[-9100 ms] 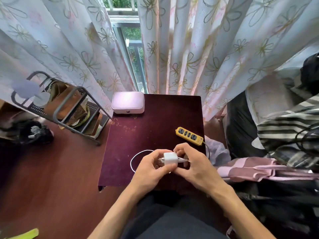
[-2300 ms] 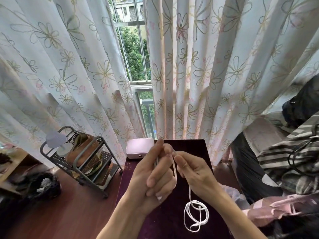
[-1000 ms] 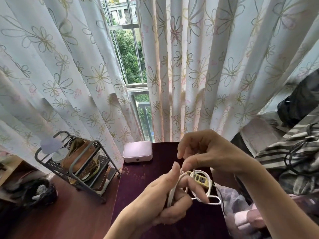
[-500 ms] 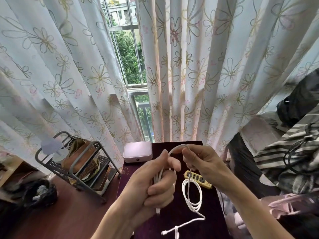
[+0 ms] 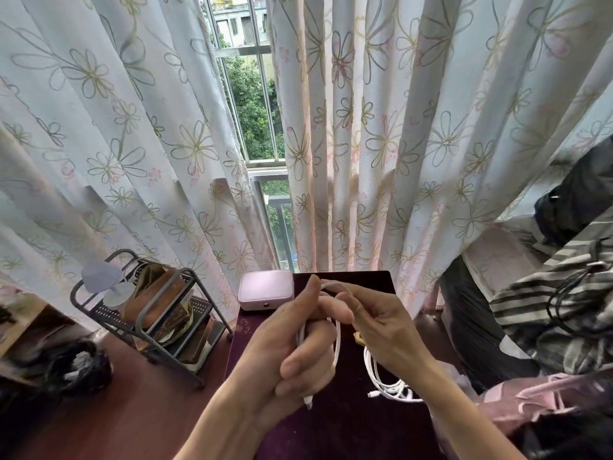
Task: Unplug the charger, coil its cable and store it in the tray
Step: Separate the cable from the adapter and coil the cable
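Head view: low in the centre of the frame, the left hand (image 5: 292,353) is curled in a fist around several strands of the white cable (image 5: 337,340), a connector end poking out below its little finger. Just right of it, the right hand (image 5: 381,323) pinches a loop of the same cable over the left thumb. More loops hang below the right wrist above the dark purple table (image 5: 348,423). A pink box (image 5: 266,289), possibly the tray, sits at the table's far left corner. A yellow power strip (image 5: 358,337) peeks between the hands.
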